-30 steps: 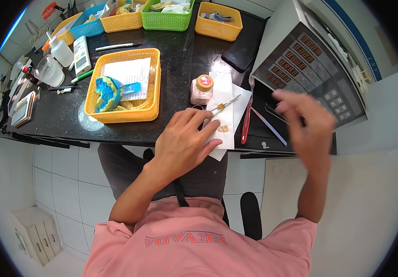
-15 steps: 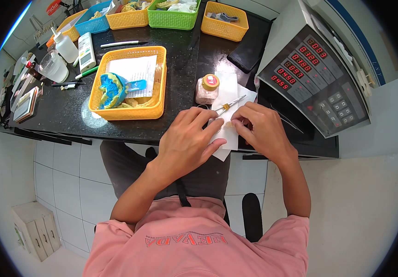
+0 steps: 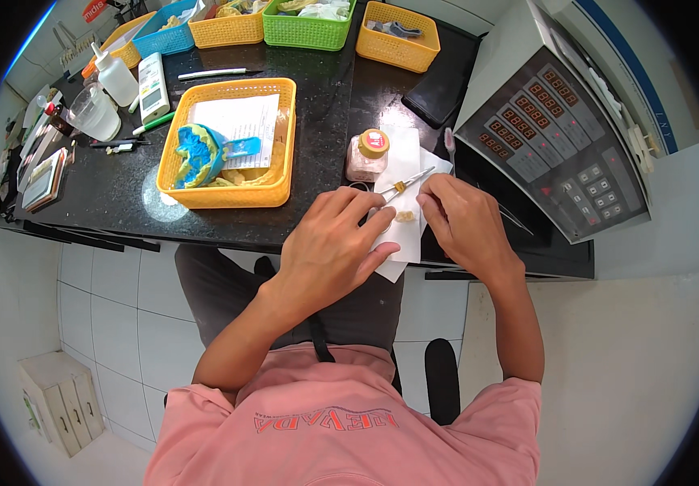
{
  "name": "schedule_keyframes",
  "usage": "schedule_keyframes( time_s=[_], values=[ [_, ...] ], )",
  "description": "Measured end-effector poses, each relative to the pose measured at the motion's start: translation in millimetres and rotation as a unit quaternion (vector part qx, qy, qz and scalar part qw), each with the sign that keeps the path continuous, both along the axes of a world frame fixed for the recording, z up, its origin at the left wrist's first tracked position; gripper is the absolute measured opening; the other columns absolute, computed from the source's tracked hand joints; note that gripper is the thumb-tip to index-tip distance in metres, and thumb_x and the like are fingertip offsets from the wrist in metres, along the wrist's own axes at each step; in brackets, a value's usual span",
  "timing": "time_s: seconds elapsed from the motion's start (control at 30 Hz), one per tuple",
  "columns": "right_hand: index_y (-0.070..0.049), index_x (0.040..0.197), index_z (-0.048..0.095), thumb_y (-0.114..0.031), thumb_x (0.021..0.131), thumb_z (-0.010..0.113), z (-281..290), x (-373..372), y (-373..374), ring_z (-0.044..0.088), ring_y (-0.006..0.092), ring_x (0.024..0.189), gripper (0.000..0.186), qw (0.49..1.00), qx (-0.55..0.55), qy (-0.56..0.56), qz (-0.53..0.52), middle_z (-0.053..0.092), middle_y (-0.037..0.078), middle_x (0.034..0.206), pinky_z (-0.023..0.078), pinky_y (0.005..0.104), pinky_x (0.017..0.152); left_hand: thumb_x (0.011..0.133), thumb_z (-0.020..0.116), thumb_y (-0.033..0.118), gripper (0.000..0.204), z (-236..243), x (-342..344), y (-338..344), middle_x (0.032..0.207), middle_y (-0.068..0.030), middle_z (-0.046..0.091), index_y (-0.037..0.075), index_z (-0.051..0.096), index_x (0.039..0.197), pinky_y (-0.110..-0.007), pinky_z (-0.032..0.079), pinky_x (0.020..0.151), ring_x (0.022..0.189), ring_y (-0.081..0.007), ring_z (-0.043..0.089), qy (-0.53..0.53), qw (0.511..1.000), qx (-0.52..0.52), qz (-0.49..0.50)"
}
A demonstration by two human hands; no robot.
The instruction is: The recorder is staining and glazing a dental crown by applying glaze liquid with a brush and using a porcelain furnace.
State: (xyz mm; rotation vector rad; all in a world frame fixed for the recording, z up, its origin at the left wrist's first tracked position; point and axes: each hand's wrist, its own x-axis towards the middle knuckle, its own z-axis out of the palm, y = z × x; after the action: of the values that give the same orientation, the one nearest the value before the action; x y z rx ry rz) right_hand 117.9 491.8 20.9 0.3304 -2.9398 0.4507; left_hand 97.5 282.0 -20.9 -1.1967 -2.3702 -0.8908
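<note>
"What is nearest?"
"The left hand, fingers half-curled; whether they hold anything cannot be told. The right hand bunches its fingertips, any hold hidden."
"And the small yellowish tooth-shaped piece?"
"On white paper between the hands, with a slim silver metal tool and squat pink jar beyond."

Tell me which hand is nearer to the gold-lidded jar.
Left. The left hand is just below the gold-lidded jar in view; the right hand is farther off, below and to its right.
</note>
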Motion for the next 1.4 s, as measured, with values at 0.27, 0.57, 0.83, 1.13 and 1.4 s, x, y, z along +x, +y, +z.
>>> schedule_keyframes(
  time_s=[0.27,0.57,0.83,1.13,1.4],
  values=[
    [-0.002,0.087,0.066,-0.01,0.084,0.068,-3,-3,0,0.06,0.0294,0.068,0.01,0.994,-0.043,0.018,0.095,0.061,0.012,0.081,0.046,0.0381,0.062,0.08,0.074,0.027,0.035,1,0,1,0.107,-0.0059,0.062,0.007,0.066,0.108,-0.037,0.046,0.085,0.097,-0.0251,0.057,0.002,1.0,-0.006,0.001],
    [-0.001,0.081,0.063,-0.009,0.084,0.065,5,-4,-3,0.065,0.03,0.069,0.009,0.993,0.049,0.011,0.108,0.064,0.013,0.078,0.052,0.0385,0.061,0.082,0.073,0.028,0.034,0,1,0,0.109,-0.0058,0.061,0.008,0.068,0.108,-0.037,0.046,0.087,0.099,-0.0251,0.057,0.003,1.0,-0.02,-0.004],
    [-0.001,0.085,0.058,-0.006,0.085,0.061,1,-8,0,0.06,0.0307,0.062,0.006,0.994,0.039,0.042,0.09,0.058,0.012,0.072,0.048,0.0398,0.058,0.082,0.073,0.028,0.035,-1,1,0,0.109,-0.0062,0.061,0.006,0.067,0.108,-0.038,0.046,0.087,0.1,-0.0254,0.057,0.003,1.0,-0.013,-0.006],
    [-0.001,0.079,0.053,-0.009,0.087,0.056,37,62,32,0.054,0.0383,0.06,0.012,0.993,0.0,-0.121,-0.002,0.054,0.018,0.066,0.041,0.0438,0.056,0.081,0.073,0.028,0.036,-3,-1,-2,0.108,-0.0068,0.061,0.005,0.066,0.108,-0.037,0.046,0.087,0.099,-0.0255,0.057,-0.013,1.0,0.0,-0.009],
    [0.001,0.078,0.059,-0.012,0.087,0.066,-77,156,113,0.06,0.0326,0.06,0.017,0.9,-0.019,-0.401,-0.17,0.063,0.015,0.067,0.046,0.0384,0.058,0.08,0.074,0.026,0.036,-4,-1,2,0.108,-0.0068,0.062,0.004,0.066,0.108,-0.038,0.046,0.087,0.1,-0.0253,0.057,-0.016,1.0,0.005,-0.006]
  ],
)
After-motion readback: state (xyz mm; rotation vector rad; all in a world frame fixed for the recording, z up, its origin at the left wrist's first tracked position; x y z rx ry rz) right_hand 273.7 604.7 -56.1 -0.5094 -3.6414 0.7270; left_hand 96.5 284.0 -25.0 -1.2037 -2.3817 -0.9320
